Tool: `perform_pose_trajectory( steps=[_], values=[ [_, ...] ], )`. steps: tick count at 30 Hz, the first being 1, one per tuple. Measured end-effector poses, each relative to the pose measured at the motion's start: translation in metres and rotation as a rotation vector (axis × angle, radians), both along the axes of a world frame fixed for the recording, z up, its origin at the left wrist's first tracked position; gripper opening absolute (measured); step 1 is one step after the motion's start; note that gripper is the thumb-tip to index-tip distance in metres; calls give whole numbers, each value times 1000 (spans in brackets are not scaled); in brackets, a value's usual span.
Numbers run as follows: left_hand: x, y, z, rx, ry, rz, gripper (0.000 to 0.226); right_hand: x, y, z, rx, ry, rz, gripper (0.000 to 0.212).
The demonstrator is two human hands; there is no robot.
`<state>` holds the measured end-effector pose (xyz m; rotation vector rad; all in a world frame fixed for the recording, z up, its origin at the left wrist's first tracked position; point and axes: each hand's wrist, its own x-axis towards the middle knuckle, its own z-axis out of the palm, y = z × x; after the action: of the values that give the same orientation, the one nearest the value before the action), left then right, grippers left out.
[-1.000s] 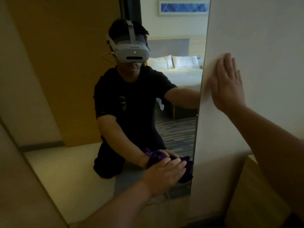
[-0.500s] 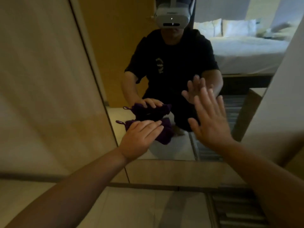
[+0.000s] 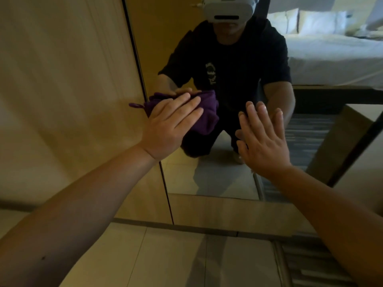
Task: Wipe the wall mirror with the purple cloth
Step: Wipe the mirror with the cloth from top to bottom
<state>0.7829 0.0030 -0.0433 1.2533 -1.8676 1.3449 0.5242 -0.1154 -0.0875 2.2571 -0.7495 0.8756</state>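
Right now, from the head camera, my left hand presses the cloth flat against the mirror, close to its left edge. The fingers lie nearly straight and together over the bunched purple fabric, pinning it to the glass, not gripping it. A small loop of the cloth pokes out to the left of those fingers, over the wood panel beside the frame. My right hand sits open to the right of the cloth, fingers spread and flat; it seems to touch the glass, though I cannot be sure.

My worry is that bare palm: if it rests on the mirror, it will leave smears on glass I mean to clean. The cloth is wadded, so only a small patch wipes, and it could slip from under flat fingers on a fast stroke. The lower strip, below both hands, may get missed.
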Motion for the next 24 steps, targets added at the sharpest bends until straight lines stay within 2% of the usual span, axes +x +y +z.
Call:
perform_pose_trajectory(
  steps=[2,6,8,12,14,17,21,24],
  values=[
    [4,-9,-26,-15,-25,-12,33,2,-6,-5,-47,-34,31,60],
    [4,-22,-83,-107,11,-24,31,9,-23,-12,-275,-124,90,64],
    [7,-22,-119,-87,8,-39,35,12,-28,-15,-320,-156,106,66],
    [17,3,-224,250,-154,36,39,14,-31,-20,-340,-209,125,66],
    [21,10,-258,367,-212,60,39,15,-34,-22,-384,-214,114,68],
    [17,12,-274,393,-160,34,41,14,-35,-20,-394,-206,101,70],
    [19,35,-289,645,-150,43,45,11,-27,-16,-303,-171,72,71],
    [6,44,-274,696,78,21,49,10,-22,-11,-257,-128,51,69]
  ],
)
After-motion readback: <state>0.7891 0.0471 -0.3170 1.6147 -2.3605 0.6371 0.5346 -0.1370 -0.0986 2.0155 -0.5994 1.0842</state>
